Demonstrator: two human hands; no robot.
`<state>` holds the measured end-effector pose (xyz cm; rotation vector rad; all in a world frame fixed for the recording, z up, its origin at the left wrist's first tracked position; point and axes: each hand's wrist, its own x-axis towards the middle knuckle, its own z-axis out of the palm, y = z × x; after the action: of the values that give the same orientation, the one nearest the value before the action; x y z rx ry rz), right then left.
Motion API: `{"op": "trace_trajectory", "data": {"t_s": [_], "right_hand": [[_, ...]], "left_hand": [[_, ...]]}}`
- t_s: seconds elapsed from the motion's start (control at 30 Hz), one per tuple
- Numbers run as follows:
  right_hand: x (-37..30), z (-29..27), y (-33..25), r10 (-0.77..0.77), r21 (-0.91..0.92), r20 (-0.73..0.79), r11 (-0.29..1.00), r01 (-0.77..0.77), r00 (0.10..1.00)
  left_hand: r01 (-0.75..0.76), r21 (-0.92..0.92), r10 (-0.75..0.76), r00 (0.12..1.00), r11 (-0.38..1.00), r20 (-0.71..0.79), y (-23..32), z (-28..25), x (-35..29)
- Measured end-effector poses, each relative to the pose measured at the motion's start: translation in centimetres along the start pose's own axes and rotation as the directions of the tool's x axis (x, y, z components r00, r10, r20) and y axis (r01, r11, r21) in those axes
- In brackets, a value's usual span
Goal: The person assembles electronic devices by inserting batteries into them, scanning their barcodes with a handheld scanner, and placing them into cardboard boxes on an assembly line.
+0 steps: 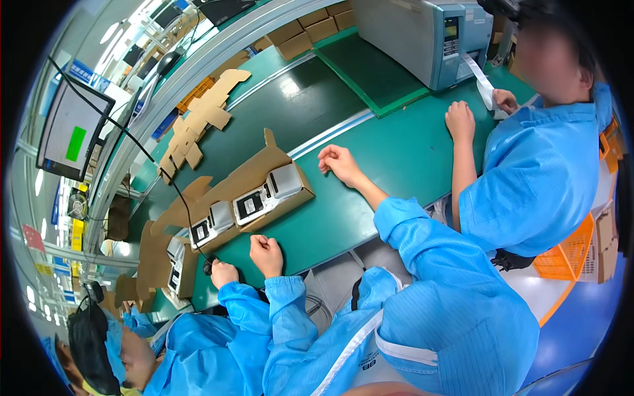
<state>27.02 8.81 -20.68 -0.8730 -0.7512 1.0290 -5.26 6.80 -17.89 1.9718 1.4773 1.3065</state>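
My right hand (340,166) hovers over the green table, right of the nearest open cardboard box (305,191). Its fingers are loosely curled, and nothing shows in them. By the table's front edge, my left hand (266,256) is closed in a loose fist, just in front of the boxes, with nothing visible in it. Inside the nearest box lies a black device with a white label (250,206), set in a pale tray beside a grey-white piece (284,181). Another labelled device (201,231) sits in the adjoining open box to its left.
At left, a co-worker's hand (224,273) is by a black object on a hanging cable (189,221). At right, another person's hand (506,101) holds a white label strip (481,80) from a printer (429,46). Flattened cardboard pieces (198,122) lie behind the boxes.
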Motion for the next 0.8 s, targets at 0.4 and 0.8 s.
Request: {"op": "trace_trajectory", "data": {"t_s": [0.4,0.8], "right_hand": [[0.2,-0.2,0.6,0.124,0.078,-0.039,0.990,-0.121,0.991],[3.4,-1.0,-3.9,0.436,0.070,0.176,0.889,-0.453,0.882]], "left_hand": [[-0.065,0.106,0.061,0.997,0.992,0.040,1.1,-0.5,-0.4],[-0.027,0.290,-0.008,0.993,0.957,0.120,2.4,-1.0,-0.5]]}}
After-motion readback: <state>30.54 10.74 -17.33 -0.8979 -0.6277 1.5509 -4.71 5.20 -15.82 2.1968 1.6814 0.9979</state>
